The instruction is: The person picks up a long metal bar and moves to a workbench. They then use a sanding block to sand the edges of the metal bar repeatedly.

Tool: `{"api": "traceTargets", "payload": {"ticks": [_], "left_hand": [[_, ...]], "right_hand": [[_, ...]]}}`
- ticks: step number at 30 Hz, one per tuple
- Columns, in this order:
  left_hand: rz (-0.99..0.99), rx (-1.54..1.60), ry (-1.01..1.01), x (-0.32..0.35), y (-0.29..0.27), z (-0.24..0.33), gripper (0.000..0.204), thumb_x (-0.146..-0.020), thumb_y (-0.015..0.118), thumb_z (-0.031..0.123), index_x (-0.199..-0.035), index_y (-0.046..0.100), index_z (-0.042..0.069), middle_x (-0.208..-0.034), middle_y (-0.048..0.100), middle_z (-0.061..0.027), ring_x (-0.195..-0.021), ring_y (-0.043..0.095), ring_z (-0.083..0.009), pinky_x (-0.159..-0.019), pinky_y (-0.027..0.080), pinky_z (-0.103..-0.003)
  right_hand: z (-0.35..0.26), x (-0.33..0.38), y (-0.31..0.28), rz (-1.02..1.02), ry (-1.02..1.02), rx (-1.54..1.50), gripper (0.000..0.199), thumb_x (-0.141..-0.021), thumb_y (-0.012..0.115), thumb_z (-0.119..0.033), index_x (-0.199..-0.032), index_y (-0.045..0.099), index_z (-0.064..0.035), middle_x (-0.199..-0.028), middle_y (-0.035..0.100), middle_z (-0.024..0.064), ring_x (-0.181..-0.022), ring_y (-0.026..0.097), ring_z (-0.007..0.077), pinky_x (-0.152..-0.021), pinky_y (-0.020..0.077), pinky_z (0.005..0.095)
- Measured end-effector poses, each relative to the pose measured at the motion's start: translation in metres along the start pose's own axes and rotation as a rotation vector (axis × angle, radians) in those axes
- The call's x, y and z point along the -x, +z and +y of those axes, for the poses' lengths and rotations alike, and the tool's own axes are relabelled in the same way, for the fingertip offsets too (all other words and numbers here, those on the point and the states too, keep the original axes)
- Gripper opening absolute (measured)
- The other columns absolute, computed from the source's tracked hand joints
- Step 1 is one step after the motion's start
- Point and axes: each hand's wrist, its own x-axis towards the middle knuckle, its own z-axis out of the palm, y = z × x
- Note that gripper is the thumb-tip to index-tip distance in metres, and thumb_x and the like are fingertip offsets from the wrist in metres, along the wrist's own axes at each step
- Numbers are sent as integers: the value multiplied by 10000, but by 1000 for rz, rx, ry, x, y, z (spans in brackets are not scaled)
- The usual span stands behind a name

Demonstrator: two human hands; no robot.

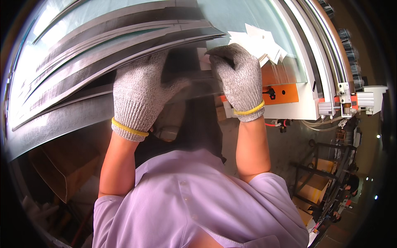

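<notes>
Both my hands wear grey knit gloves with yellow cuff bands. My left hand (138, 89) reaches in at the near edge of a fan of long dark, glossy sheets (124, 58) with pale edges. Its fingers are hidden beneath the sheets, and its thumb points right, slightly blurred. My right hand (240, 76) is closed, thumb and forefinger brought together. Right at those fingertips is a small pale slip (203, 60); what they pinch is hard to make out. Just beyond this hand lies a loose pile of white paper pieces (260, 43).
The pale blue-green table top (227, 16) reaches away under the sheets. An orange panel with a black switch (271, 93) sits beside my right wrist. Metal rails (320, 53) curve along the right side. A brown cardboard box (70, 165) stands low at the left; a rack holds cartons (316, 186) at the lower right.
</notes>
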Motion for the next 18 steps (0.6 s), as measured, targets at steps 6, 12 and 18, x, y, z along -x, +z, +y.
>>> {"api": "traceTargets", "payload": {"ticks": [6,12,18], "left_hand": [[57,108,-12,-1,-4,3,487,-831,792,333,-1229,693,71,-1045,714,-193,-948,685,-381,-869,540,-427],[107,149,-46,3,-5,3,185,-922,707,178,-1047,755,50,-766,684,-180,-669,660,-357,-646,523,-404],[164,122,-60,4,-5,3,146,-913,709,133,-1014,746,35,-748,666,-173,-646,632,-356,-631,516,-389]], "right_hand": [[-5,-4,0,22,129,-272,155,-920,643,-30,-1025,722,52,-965,746,112,-909,690,169,-871,527,288],[-12,-5,15,32,38,-476,186,-934,609,-36,-1064,701,59,-932,747,130,-863,695,187,-823,534,304],[-17,-5,16,33,24,-457,176,-947,602,-45,-1056,693,58,-951,748,125,-884,691,176,-842,530,296]]}}
